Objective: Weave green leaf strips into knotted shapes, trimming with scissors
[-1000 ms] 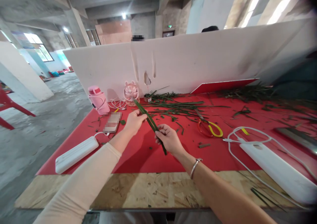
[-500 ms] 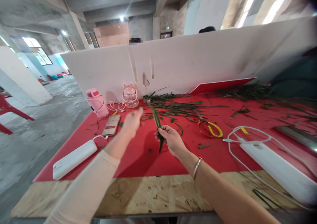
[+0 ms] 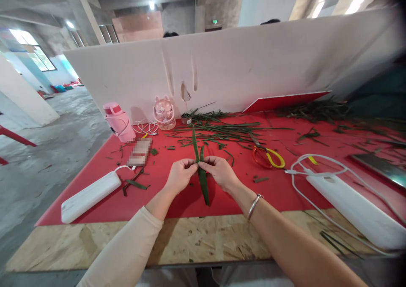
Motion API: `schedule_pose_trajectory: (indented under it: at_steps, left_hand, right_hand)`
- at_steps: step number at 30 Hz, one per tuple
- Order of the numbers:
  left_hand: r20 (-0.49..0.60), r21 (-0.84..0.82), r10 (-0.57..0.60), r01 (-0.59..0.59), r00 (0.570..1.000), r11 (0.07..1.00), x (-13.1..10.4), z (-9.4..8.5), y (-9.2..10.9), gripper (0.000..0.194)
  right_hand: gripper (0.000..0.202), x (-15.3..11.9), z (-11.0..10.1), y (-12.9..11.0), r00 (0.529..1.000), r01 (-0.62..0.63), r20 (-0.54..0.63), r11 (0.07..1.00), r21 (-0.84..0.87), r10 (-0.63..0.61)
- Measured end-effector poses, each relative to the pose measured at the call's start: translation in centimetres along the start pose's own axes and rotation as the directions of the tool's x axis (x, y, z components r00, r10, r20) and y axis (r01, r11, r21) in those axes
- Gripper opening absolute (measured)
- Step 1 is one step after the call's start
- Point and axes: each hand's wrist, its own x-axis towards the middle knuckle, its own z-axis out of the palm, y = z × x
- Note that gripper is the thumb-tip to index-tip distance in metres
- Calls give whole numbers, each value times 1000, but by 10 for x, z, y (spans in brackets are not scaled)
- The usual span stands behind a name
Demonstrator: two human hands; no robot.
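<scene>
A long green leaf strip [image 3: 203,184] stands nearly upright over the red table cover [image 3: 177,202], its two narrow tips pointing away from me. My left hand [image 3: 179,176] pinches it from the left at about mid-length. My right hand [image 3: 219,172], with a silver bangle on the wrist, pinches it from the right at the same spot. The fingertips of both hands meet on the leaf.
Orange-and-yellow scissors [image 3: 268,157] lie right of my hands. A pile of green leaves [image 3: 222,130] lies behind. A pink bottle [image 3: 118,121], small pink fan [image 3: 164,111], phone [image 3: 139,151] and white power strips [image 3: 89,195] [image 3: 355,209] surround the work spot. A white partition [image 3: 253,63] backs the table.
My left hand let go of the leaf's far end, swung away, then came back to pinch it beside my right hand. The leaf turned from slanted to nearly upright.
</scene>
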Motion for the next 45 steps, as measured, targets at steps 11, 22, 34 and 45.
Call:
schedule_pose_trajectory:
  at_steps: [11, 22, 34, 45]
  left_hand:
    - [-143, 77, 22, -11, 990, 997, -3, 4, -3, 22]
    - [-36, 92, 47, -43, 998, 995, -3, -2, 1, 25]
    - [-238, 103, -3, 29, 971, 994, -1, 12, -8, 22]
    - [-52, 21, 38, -37, 998, 999, -1, -2, 0, 26]
  right_hand:
    - [15, 3, -6, 4, 987, 161, 45, 912, -377, -156]
    - [18, 3, -7, 2, 987, 155, 22, 895, -418, -160]
    - [15, -2, 9, 11, 950, 200, -110, 837, -509, -294]
    - [16, 3, 5, 7, 979, 160, -79, 944, -289, -191]
